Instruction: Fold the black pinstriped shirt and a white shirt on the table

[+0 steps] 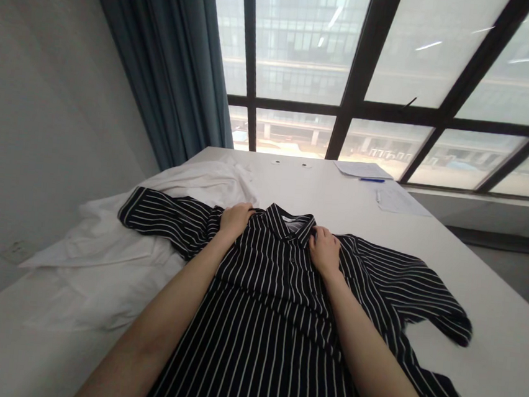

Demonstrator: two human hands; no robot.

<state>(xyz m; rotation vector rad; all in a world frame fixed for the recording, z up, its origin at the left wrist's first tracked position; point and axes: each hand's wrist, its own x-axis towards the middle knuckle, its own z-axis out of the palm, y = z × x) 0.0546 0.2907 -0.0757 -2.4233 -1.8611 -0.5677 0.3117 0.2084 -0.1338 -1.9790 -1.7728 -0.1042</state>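
Observation:
A black shirt with white stripes [275, 324] lies front side up, its collar [292, 223] toward the far end and its sleeves spread to both sides. My left hand [237, 219] has its fingers closed over the cloth at the left shoulder seam. On the other side of the collar, my right hand [325, 250] grips the shirt with curled fingers at the collar's right edge. Folds run across the chest between my forearms. The shirt's lower end runs out of view at the bottom.
The shirt rests on a white table [477, 369]. Crumpled white cloth [113, 259] lies along the left, partly under a sleeve. Papers [363, 169] and a blue pen [371, 180] are at the far right. A dark blue curtain [166, 58] hangs beside the windows.

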